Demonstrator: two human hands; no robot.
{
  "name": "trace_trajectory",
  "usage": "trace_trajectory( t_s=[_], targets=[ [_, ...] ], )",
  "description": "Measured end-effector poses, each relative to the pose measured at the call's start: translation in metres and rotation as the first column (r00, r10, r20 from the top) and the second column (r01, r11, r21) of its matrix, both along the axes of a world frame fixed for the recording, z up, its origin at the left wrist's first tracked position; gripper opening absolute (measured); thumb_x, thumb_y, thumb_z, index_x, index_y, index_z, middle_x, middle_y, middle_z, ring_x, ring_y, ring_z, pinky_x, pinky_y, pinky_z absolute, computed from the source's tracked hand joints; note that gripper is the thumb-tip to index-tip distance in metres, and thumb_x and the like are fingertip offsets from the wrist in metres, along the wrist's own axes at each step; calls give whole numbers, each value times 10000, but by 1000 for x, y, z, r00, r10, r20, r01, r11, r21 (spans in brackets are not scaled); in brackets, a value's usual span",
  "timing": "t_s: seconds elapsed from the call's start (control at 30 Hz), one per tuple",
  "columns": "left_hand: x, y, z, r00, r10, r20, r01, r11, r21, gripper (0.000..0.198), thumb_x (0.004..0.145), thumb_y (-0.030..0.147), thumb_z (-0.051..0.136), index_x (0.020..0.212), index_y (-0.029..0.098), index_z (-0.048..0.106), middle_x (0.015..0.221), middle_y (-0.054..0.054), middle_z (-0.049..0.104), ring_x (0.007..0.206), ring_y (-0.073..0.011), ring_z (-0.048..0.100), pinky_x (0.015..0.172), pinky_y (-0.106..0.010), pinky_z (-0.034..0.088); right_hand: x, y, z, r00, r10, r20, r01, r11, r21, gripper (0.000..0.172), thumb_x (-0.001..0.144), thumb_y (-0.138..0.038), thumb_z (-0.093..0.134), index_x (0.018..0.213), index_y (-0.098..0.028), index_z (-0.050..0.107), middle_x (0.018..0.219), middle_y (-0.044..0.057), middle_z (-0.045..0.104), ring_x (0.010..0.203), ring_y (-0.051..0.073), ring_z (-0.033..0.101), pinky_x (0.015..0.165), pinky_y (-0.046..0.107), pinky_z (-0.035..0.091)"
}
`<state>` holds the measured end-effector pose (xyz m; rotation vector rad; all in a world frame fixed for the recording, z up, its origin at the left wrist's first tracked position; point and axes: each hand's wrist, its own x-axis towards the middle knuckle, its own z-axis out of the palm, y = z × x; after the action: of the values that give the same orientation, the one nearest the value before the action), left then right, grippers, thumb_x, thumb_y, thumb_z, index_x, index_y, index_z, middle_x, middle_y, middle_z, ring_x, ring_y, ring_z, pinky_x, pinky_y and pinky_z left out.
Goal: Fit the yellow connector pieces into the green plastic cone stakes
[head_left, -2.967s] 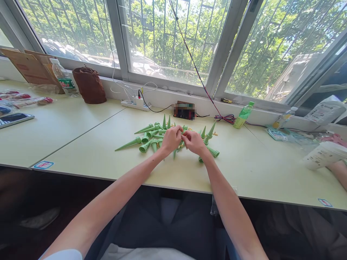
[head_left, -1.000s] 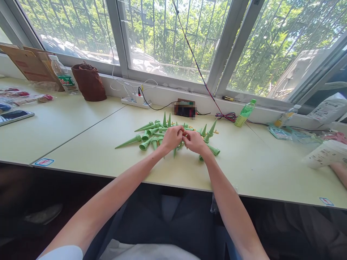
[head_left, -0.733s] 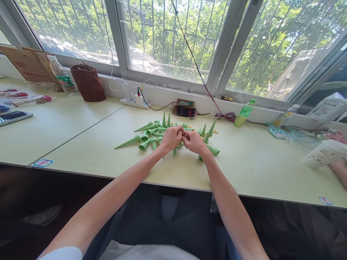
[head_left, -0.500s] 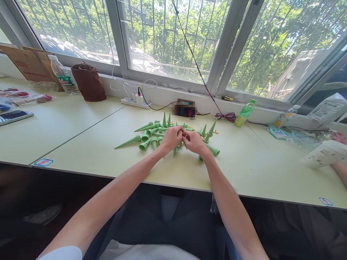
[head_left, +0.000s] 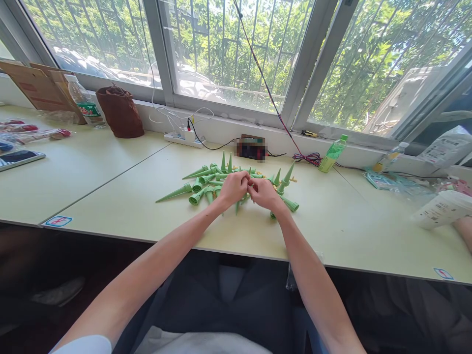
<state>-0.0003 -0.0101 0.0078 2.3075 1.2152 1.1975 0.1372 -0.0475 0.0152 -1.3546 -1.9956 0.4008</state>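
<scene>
Left hand (head_left: pixel 234 189) and right hand (head_left: pixel 263 192) meet at curled fingers; grip hidden, cannot tell what, if anything, is held. Around them, mid-table: smooth green cones (head_left: pixel 208 179), tapered, ribbed at the wide ends, some upright, others lying. Small yellow fittings (head_left: pixel 294 180) among them. Tabletop (head_left: pixel 129 201) pale, flat.

bright daylight glares through the windows (head_left: pixel 236 54); deep shadow beneath the table (head_left: pixel 121 206).

Pale cream flat table (head_left: pixel 121 206) bears heap of green tapered plastic spikes (head_left: pixel 209 195); brown cylindrical soft pouch (head_left: pixel 120 114) behind-left of heap, green-labelled plastic bottle (head_left: pixel 332 154) behind-right.
</scene>
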Motion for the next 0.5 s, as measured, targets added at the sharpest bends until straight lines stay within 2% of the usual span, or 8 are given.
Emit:
trace_trajectory(
  t_s=[0.5],
  targets=[
    [-1, 2, -1, 1000, -21, -8, 21, 1000, 12, 293, 831, 145, 381, 736, 192, 654, 683, -26, 644, 629, -161, 531, 616, -269, 388, -1, -2, 2, 1000, 1, -6, -1, 1000, -13, 189, 815, -171, 446, 670, -197, 566, 589, 15, 575, 584, 162, 522, 609, 266, 381]
  ],
)
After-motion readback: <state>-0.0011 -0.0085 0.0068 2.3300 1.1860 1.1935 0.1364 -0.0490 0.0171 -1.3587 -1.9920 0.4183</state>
